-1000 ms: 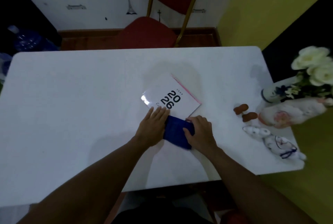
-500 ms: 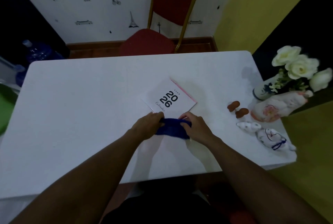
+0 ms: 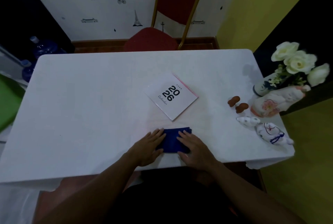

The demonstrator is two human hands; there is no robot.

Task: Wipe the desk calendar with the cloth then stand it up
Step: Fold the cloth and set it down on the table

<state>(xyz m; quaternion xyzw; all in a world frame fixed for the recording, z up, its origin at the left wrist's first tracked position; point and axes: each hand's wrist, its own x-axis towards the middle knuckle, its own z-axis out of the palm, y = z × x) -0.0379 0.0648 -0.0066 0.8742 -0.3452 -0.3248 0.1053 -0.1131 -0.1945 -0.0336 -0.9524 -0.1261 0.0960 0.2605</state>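
Observation:
The white desk calendar (image 3: 172, 96), printed "2026 Calendar" with a pink edge, lies flat and turned at an angle near the middle of the white table (image 3: 86, 101). A folded dark blue cloth (image 3: 171, 140) rests flat on the table close to the near edge, apart from the calendar. My left hand (image 3: 149, 147) lies palm down on the cloth's left side, fingers spread. My right hand (image 3: 195, 147) presses flat on its right side. Neither hand touches the calendar.
At the table's right edge stand a vase of white flowers (image 3: 266, 86), a pale ceramic figurine (image 3: 275, 101), two small brown pieces (image 3: 237, 103) and white rabbit figurines (image 3: 264, 130). A red chair (image 3: 153, 38) stands beyond the far edge. Blue water bottles (image 3: 45, 48) sit at left.
Both hands lifted the blue cloth off the calendar's near corner, drew it toward me, then laid it flat on the table and pressed it down. The calendar stayed in place.

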